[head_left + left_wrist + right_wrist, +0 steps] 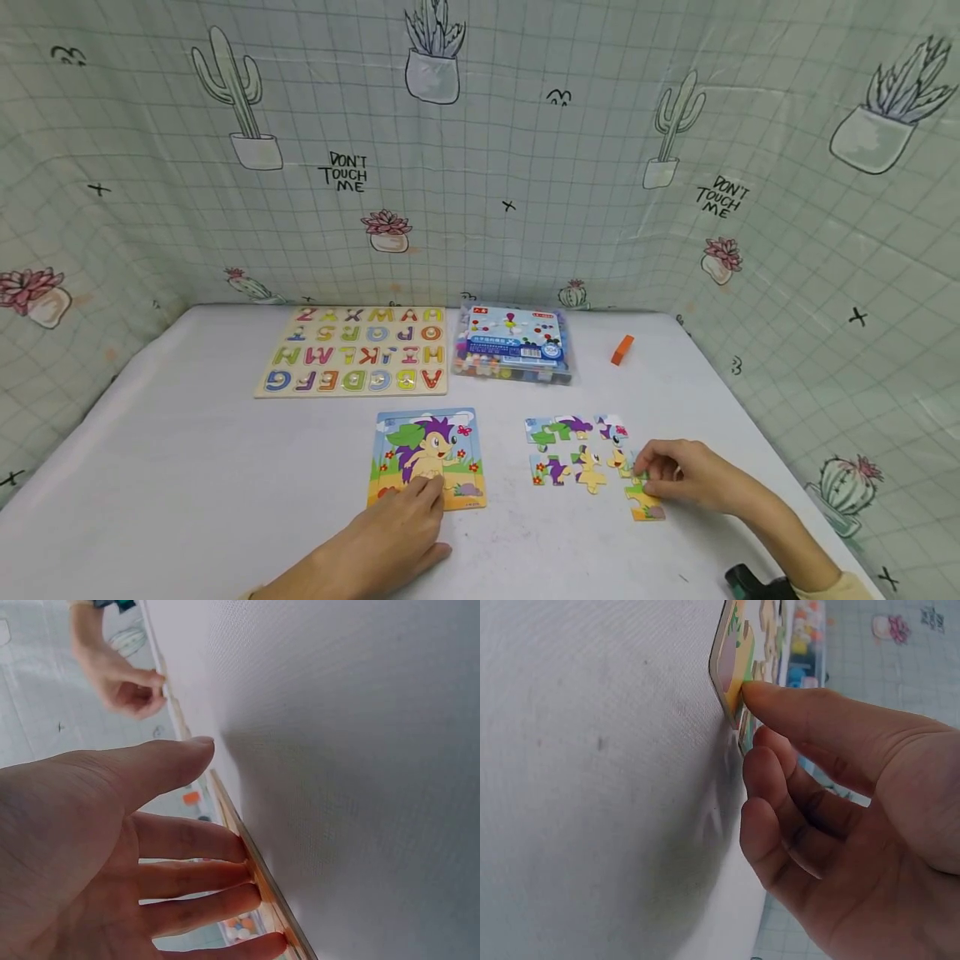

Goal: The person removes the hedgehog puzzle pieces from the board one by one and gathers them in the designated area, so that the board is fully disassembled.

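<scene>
My left hand (401, 527) rests its fingertips on the near part of a square puzzle board (382, 477) picturing a purple-haired hedgehog. In the left wrist view its fingers (196, 879) are stretched out against the board's edge, thumb apart. Right of the board lie loose jigsaw pieces (592, 475) in rough rows, showing parts of a similar hedgehog. At their right end my right hand (697, 475) has thumb and curled fingers at a yellow-green puzzle piece (645, 507). The right wrist view shows the thumb tip on this piece (735, 664), with the other fingers bent beside its edge.
Behind the board lies a wooden alphabet board (360, 350) with colourful letters. Beside it is a clear plastic box (512, 343) of coloured parts with a printed label. An orange block (622, 350) sits at the back right. A patterned curtain (510, 158) encloses the white table (225, 467).
</scene>
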Tool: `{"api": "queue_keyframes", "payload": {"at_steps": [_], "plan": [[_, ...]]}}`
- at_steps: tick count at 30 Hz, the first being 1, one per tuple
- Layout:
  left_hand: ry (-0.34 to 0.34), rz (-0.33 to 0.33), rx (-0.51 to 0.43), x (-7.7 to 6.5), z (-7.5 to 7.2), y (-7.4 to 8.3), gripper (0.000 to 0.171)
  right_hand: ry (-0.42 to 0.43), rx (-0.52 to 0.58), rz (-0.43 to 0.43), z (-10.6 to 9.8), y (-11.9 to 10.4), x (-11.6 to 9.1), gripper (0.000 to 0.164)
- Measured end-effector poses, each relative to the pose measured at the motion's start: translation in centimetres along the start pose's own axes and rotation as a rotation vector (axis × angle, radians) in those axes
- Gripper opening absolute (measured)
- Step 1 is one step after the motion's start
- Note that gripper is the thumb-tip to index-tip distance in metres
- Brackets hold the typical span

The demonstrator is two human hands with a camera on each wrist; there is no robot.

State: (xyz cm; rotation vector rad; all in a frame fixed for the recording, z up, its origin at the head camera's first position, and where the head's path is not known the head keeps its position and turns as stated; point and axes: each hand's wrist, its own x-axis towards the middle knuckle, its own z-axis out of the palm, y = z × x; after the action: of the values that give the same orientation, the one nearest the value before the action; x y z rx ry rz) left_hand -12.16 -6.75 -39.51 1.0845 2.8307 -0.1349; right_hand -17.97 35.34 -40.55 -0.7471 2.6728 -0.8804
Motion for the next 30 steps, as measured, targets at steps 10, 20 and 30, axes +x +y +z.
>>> {"api": "queue_keyframes", "payload": {"at_steps": [10, 20, 30], "plan": [[0.003, -0.054, -0.199, -1.6, 0.4, -1.9, 0.05, -0.016, -0.098, 0.022, 0.5, -3.0, 2.1, 0.013], [-0.01, -0.069, -0.256, -2.7, 0.7, -3.3, 0.052, -0.139, -0.111, -0.066, 2.6, -8.1, 7.9, 0.009], [0.006, -0.063, -0.214, -2.8, 0.5, -3.9, 0.054, -0.239, -0.172, -0.21, 6.9, -13.5, 13.3, 0.009]]}}
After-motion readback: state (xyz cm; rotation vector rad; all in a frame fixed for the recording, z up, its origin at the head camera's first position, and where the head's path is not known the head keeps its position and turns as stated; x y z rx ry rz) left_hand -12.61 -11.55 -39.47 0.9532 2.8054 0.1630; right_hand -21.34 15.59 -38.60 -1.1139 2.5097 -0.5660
